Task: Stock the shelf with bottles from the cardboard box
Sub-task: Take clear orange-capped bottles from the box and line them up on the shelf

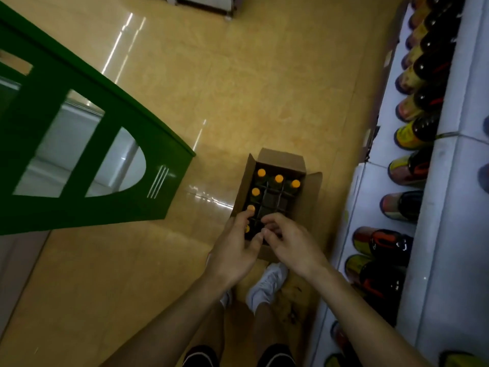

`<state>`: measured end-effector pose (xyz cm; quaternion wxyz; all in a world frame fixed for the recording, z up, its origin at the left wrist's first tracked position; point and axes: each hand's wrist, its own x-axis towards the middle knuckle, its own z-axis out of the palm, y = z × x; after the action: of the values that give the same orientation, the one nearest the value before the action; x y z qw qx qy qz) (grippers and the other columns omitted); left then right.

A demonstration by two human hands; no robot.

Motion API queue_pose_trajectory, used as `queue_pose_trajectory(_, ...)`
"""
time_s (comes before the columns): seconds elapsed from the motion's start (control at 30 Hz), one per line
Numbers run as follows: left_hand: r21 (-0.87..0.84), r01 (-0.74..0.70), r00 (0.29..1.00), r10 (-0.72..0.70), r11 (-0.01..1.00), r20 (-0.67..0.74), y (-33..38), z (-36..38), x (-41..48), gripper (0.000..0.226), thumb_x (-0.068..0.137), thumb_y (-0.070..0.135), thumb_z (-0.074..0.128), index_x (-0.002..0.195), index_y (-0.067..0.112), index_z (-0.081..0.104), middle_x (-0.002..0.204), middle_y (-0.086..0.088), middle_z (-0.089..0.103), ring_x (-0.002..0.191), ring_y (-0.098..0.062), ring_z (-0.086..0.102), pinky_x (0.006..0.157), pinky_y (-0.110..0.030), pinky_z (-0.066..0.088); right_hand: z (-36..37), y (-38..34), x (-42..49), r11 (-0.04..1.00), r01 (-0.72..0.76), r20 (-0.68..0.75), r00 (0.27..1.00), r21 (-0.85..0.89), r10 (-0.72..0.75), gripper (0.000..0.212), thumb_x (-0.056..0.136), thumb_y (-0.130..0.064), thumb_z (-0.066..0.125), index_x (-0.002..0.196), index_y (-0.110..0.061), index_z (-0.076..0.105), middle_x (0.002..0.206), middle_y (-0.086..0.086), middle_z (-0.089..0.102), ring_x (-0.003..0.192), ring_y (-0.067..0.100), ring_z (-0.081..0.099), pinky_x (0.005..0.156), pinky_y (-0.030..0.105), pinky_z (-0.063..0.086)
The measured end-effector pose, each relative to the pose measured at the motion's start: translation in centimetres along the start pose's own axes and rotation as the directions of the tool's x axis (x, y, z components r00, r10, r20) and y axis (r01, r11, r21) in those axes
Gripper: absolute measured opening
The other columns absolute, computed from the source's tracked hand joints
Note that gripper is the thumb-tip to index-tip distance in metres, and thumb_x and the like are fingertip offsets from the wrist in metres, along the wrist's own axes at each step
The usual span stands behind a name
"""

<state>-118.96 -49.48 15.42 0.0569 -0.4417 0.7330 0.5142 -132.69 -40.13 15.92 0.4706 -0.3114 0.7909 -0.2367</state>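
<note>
Orange shows between the thumb and fingers of the left hand (235, 245): one bottle cap, with another at the index fingertip. This hand is loosely spread over the near left corner of the box (277, 158), and no grip can be made out. Touching it at 3 o'clock, the right hand (291, 242) curls its fingers down over the near cells; I cannot tell whether they hold anything. The box stands open on the floor (238, 88), flaps out. Orange-capped bottles (279, 178) stand upright in its dividers (275, 200), along the far row and left column; the middle cells look dark. A white shoe (267, 284) is at 6 o'clock. The shelf (455, 165) runs along 3 o'clock, lined with dark bottles (423, 128). A green frame (39, 128) is at 9 o'clock.
</note>
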Motion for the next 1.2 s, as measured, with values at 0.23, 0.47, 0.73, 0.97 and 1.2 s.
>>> queue_pose_trajectory(0.23,0.065,0.092,0.991,-0.098,0.994,0.094,-9.1,6.0,4.0,0.059,0.103,0.023,0.061,0.156,0.019,0.037,0.149,-0.006,0.052,0.132,-0.019,0.054,0.101,-0.035,0.050,6.9,8.5,5.0,0.990,-0.142,0.010,0.990,0.007,0.142,0.032,0.104,-0.030,0.056,0.136,-0.025,0.058,0.124,-0.005,0.066,0.112,0.010,0.062,0.096,0.035,0.054)
queue_pose_trajectory(0.47,0.108,0.132,0.983,-0.144,0.985,0.114,-14.8,9.2,7.5,0.063,0.103,0.020,0.061,0.158,0.018,0.030,0.151,-0.008,0.050,0.126,-0.021,0.057,0.096,-0.036,0.052,11.8,14.6,9.4,0.981,-0.193,0.015,0.981,-0.003,0.193,0.033,0.104,-0.030,0.055,0.137,-0.026,0.056,0.121,-0.005,0.065,0.109,0.012,0.062,0.092,0.036,0.055)
queue_pose_trajectory(0.73,0.150,0.113,0.989,-0.126,0.982,0.078,-18.4,11.0,13.0,0.064,0.103,0.023,0.060,0.159,0.018,0.029,0.146,-0.011,0.051,0.127,-0.026,0.057,0.097,-0.041,0.054,16.2,19.1,15.8,0.984,-0.155,0.008,0.988,-0.091,0.157,0.044,0.102,-0.027,0.058,0.145,-0.031,0.048,0.135,0.000,0.059,0.121,0.019,0.059,0.098,0.041,0.051)
queue_pose_trajectory(0.97,0.182,0.086,0.995,-0.094,0.980,0.038,-19.7,12.8,14.4,0.066,0.102,0.020,0.057,0.160,0.022,0.028,0.149,-0.006,0.046,0.130,-0.027,0.054,0.099,-0.040,0.051,19.7,21.0,19.7,0.979,-0.128,0.146,0.978,-0.160,0.151,0.057,0.095,-0.032,0.064,0.149,-0.037,0.044,0.136,0.006,0.050,0.127,0.028,0.052,0.101,0.042,0.048)
queue_pose_trajectory(1.2,0.180,0.073,0.993,-0.088,0.981,0.077,-20.9,12.7,13.5,0.067,0.103,0.018,0.057,0.161,0.023,0.024,0.150,-0.004,0.043,0.130,-0.022,0.054,0.098,-0.032,0.049,21.6,22.1,21.0,0.979,-0.143,0.111,0.981,-0.145,0.160,0.050,0.092,-0.032,0.065,0.140,-0.039,0.050,0.132,0.004,0.044,0.124,0.028,0.050,0.097,0.039,0.048)
